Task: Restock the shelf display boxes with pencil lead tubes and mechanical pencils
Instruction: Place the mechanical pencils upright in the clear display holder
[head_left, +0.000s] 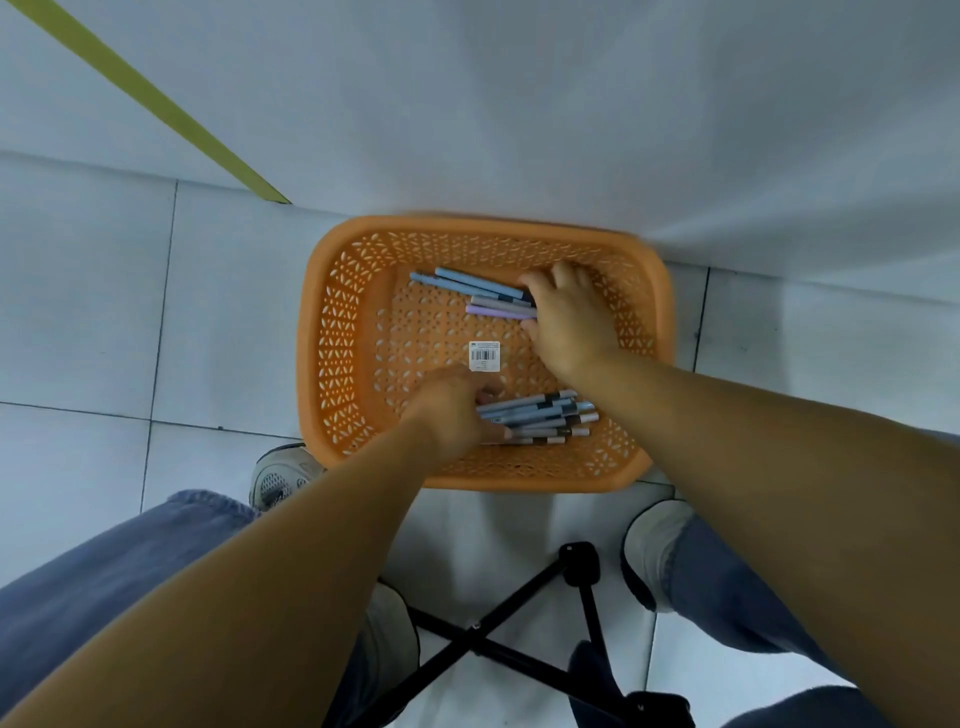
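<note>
Mechanical pencils (545, 415), grey and pale-blue plastic barrels, lie bunched at the near side of an orange perforated plastic basket (332, 364) on the floor, the person's left hand (452, 410) curled round their ends. Past a white barcode sticker (484, 356), the right hand (571, 317) closes thumb and fingers over a second bunch of blue, grey and lilac pencils (483, 296) near the basket's far side. Squaring each bunch parallel before lifting should keep strays from slipping out.
</note>
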